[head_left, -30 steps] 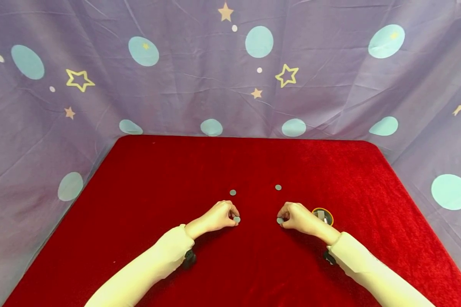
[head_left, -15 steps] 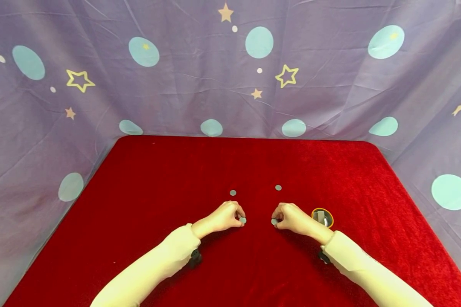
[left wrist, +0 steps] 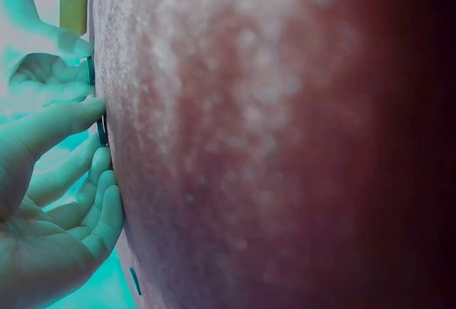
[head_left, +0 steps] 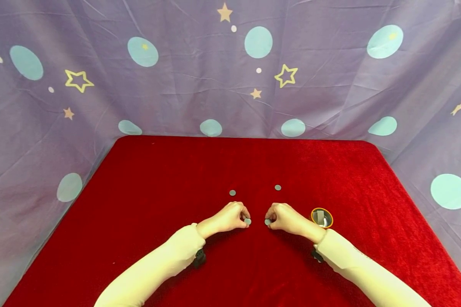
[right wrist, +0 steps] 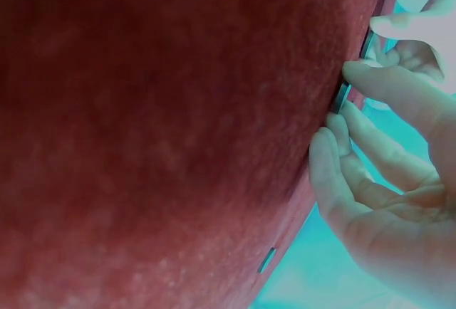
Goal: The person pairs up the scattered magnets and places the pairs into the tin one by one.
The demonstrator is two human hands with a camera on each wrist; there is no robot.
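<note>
My left hand (head_left: 230, 217) pinches a small grey round disc (head_left: 247, 221) by its edges between thumb and fingertip, low on the red cloth. Facing it across a narrow gap, my right hand (head_left: 287, 219) grips a matching disc (head_left: 267, 222) the same way. In the left wrist view the left disc (left wrist: 102, 131) appears edge-on and thin, flat against the cloth. The right wrist view likewise has the right disc (right wrist: 342, 98) edge-on under the thumb. Two more grey discs lie farther back: one behind the left hand (head_left: 232, 192), the other behind the right (head_left: 278, 187).
A yellow-rimmed round container (head_left: 331, 216) holding silvery pieces stands beside the right forearm. Red velvet cloth (head_left: 176, 170) covers the table. A purple curtain (head_left: 184, 76) with stars and dots hangs around its back and sides.
Both hands have moved inward with their discs, the left hand to the right and the right hand to the left, narrowing the gap. The two far discs stay in place.
</note>
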